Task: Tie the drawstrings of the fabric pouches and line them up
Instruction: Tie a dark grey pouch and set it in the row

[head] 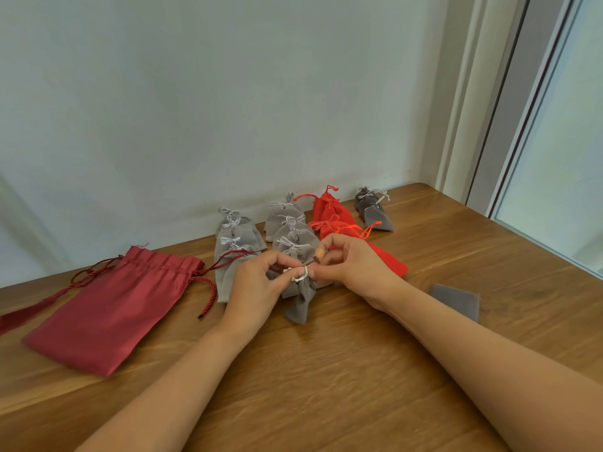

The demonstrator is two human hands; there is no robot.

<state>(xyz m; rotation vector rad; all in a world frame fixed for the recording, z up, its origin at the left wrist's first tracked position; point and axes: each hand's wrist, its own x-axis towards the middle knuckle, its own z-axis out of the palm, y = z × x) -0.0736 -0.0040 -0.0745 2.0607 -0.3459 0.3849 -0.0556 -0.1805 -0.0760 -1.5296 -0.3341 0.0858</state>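
Both hands meet over the middle of the wooden worktop [326, 370], fingers curled. The left hand [257, 285] and the right hand [352, 265] each pinch an end of the pale drawstring [300, 275] at the gathered neck of a small dark grey pouch [301, 305], whose body hangs down and rests on the worktop just below the fingertips. Whether a knot is already formed in the cord is hard to tell, since the fingers cover much of it.

Just beyond the hands lie rows of tied pouches running toward the wall: a light grey row [233, 243] behind the left hand, a second grey row [290, 230] between the two hands, a red row [336, 220] behind the right hand, and a few dark grey pouches [375, 207] farther right. Well to the left of the left hand lies a large maroon pouch [107, 311] with its cord loose. To the right of the right forearm lies a flat grey pouch [456, 301]
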